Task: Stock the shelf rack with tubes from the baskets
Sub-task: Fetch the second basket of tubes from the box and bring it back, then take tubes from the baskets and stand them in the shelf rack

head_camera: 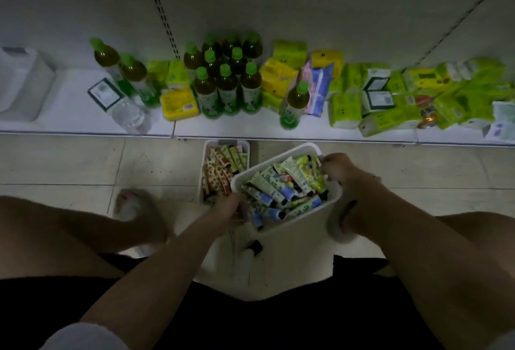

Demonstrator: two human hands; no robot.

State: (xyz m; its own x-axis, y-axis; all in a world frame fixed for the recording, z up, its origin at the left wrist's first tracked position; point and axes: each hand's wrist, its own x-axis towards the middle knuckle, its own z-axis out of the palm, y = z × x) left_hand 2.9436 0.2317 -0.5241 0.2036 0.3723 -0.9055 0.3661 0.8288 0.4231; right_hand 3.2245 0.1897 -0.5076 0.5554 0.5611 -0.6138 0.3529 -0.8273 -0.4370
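Head view: looking down between bare knees at a tiled floor point(69, 162) and a low white shelf point(223, 130).
Front basket point(281, 154): white, tilted, held off the floor just in front of the shelf edge, heaped with tubes point(289, 182) in pale green and blue with dark caps.
Left hand point(228, 208): curled over the near left rim of the front basket, fingers closed on the rim.
Right hand point(338, 168): closed round the far right rim of the same basket, knuckles up.
Second basket point(207, 149): white, resting on the floor against the shelf edge, partly hidden behind the front basket, filled with red-patterned and green tubes point(220, 165).
Shelf contents: green-capped bottles point(225, 82) grouped at the middle, one more bottle point(295, 107) near the front edge, yellow and green packets point(278, 76) beside them, further green packs point(390, 104) piled to the right.
Far left of shelf: clear bottle point(132, 116) lying down, white box point(25, 82) standing well apart.
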